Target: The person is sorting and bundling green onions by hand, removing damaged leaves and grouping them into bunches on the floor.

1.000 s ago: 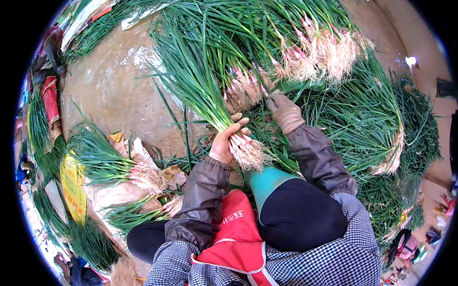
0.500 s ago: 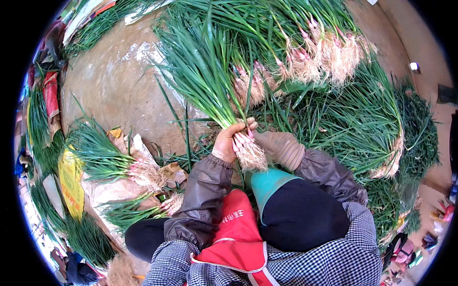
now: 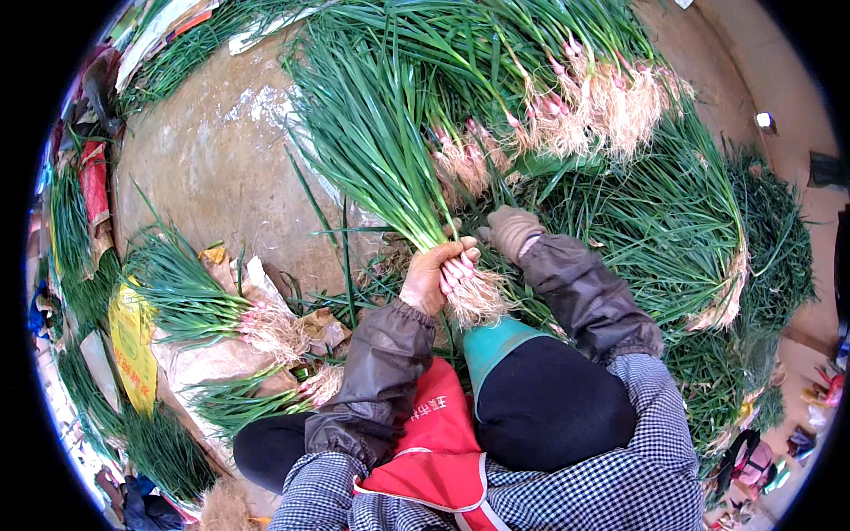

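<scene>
Concrete floor (image 3: 221, 177) (dusty), scallion heaps (image 3: 620, 177) around

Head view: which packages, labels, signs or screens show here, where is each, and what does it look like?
Yellow bag: flat on the ground at far left, beside a scallion bundle; crumpled plastic, yellow with red print.
Red bag: upper left edge, narrow crumpled strip, red.
Red apron: on the person's lap, bottom centre; red with small white print.
No signs or screens visible.
</scene>
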The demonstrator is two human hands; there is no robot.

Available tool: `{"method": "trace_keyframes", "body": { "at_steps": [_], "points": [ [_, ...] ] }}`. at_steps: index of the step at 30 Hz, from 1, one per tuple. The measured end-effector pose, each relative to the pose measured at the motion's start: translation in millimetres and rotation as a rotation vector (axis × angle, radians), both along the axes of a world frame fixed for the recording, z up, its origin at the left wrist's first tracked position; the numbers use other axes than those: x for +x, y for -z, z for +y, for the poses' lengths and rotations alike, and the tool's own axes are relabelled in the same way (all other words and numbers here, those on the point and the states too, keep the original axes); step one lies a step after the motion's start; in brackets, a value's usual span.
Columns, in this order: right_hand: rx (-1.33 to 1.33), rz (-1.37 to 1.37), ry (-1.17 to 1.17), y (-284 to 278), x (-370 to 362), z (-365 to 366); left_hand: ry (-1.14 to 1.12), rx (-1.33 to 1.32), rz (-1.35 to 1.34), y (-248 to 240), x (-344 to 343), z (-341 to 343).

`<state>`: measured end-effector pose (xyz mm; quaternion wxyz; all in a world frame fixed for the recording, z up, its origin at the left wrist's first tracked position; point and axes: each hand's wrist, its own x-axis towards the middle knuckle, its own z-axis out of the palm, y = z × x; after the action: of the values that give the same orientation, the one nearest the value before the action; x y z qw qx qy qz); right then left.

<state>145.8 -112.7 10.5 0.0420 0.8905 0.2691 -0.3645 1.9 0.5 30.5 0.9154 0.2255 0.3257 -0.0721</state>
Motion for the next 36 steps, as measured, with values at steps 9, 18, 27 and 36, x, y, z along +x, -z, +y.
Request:
{"method": "trace_keyframes", "body": {
  "at_steps": [9,18,27,36],
  "points": [
    [0.023,-0.573,0.041,-38.5,91.3,26.1,-0.08,-0.322,-0.192,27.5,-4.1,4.5],
    [0.447,0.022,-0.439,-45.5,-29.7,-25.0,0.13,-0.01,-0.134,31.6,-1.3,12.0],
    [0.427,-0.149,0.325,16.7,-4.0,49.9,0.19,0.032,-0.051,30.2,-5.5,-4.2],
    [0.509,-0.786,0.114,-111.4,91.1,50.8,0.038,-0.201,-0.061,20.2,-7.2,-2.8]
  ]
}}
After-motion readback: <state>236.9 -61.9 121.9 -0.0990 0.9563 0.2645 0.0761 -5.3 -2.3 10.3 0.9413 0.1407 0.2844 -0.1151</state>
